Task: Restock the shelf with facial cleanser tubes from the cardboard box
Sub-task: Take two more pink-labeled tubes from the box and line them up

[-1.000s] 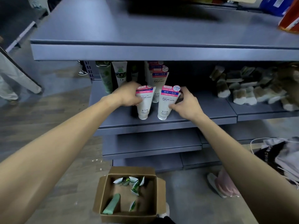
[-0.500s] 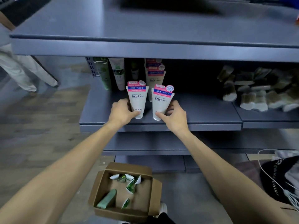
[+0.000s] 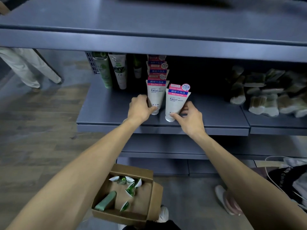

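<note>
Two white facial cleanser tubes with pink and blue tops stand cap-down on the grey middle shelf (image 3: 216,117). My left hand (image 3: 141,107) grips the left tube (image 3: 156,95) near its cap, at the front of a row of like tubes (image 3: 157,70). My right hand (image 3: 189,117) pinches the base of the right tube (image 3: 176,102), which stands a little nearer the shelf's front edge. On the floor below, an open cardboard box (image 3: 149,205) holds several green and white tubes (image 3: 127,188).
Green and white tubes (image 3: 114,70) stand at the shelf's left rear. Brown and white bundled goods (image 3: 265,95) fill the right side. A top shelf (image 3: 149,30) overhangs. A person's legs (image 3: 28,67) stand at the left; slippers (image 3: 227,200) and a dark bag (image 3: 289,180) lie at the right.
Both hands have pushed their tubes deeper onto the shelf; the left tube now stands against the row behind it, and the view has moved closer.
</note>
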